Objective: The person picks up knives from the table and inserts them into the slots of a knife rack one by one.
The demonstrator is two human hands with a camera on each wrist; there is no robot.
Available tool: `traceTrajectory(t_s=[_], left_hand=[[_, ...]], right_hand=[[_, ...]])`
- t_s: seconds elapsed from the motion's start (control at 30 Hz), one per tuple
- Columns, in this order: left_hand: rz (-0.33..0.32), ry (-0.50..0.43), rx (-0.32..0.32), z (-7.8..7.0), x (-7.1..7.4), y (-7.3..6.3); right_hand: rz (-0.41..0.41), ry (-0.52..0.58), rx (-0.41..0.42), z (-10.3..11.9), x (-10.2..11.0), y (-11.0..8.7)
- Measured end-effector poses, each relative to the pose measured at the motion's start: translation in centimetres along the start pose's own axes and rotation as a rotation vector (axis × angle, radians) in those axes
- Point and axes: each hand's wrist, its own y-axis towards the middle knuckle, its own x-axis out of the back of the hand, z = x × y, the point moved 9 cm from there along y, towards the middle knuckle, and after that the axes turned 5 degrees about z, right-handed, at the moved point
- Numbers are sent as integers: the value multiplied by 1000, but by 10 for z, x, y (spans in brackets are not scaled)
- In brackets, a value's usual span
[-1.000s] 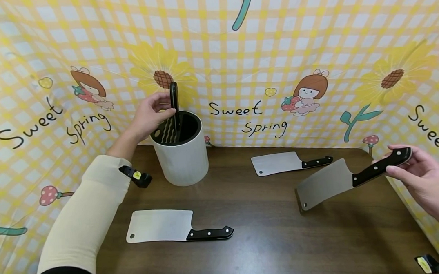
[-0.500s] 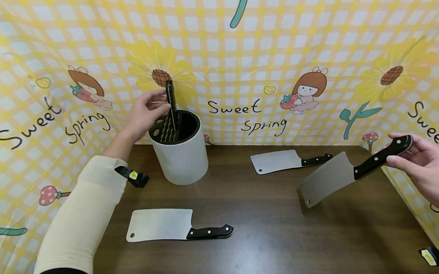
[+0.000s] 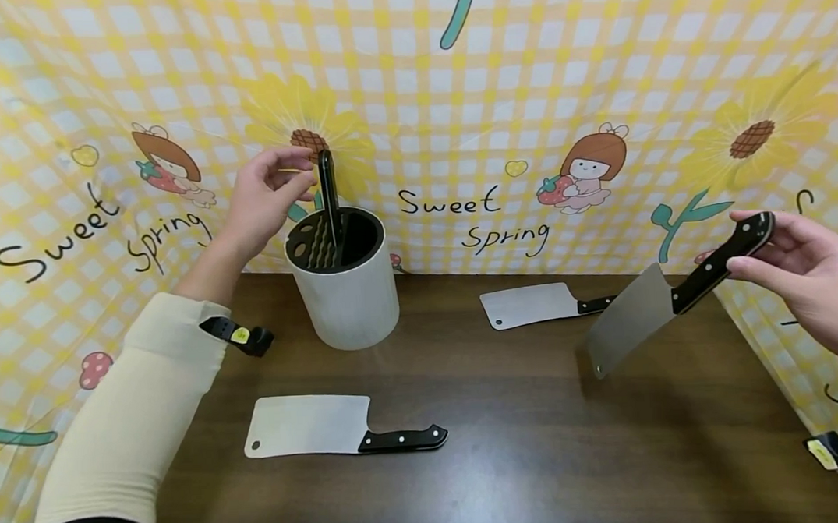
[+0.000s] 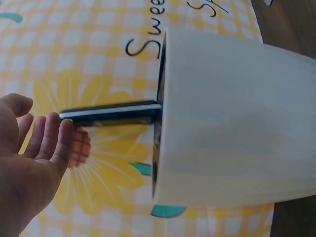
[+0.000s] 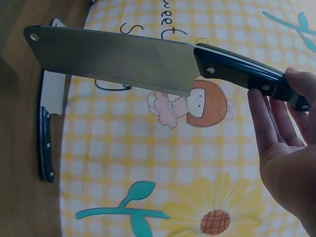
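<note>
Over the brown wooden worktop, a grey rectangular metal cleaver, judged blade-heavy, is properly pinched by its black riveted handle in the right grip, the left grip being relaxed.

At eight o'clock a bare left hand is hovering, fingers relaxed, right by the end of a slim black handle, which is jutting toward nine o'clock from a smooth white rounded holder at three; yellow-and-white checked cloth is showing behind.
</note>
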Motion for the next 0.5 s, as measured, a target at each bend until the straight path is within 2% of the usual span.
traceTrajectory(t_s=[0.3,0.5], left_hand=[[110,-42,-50,-24,-32,-1],[168,14,-52,-32,-47,-1]], right_hand=[[61,-138,-66,10,-23,23],[98,-144,-73,12,-39,36]])
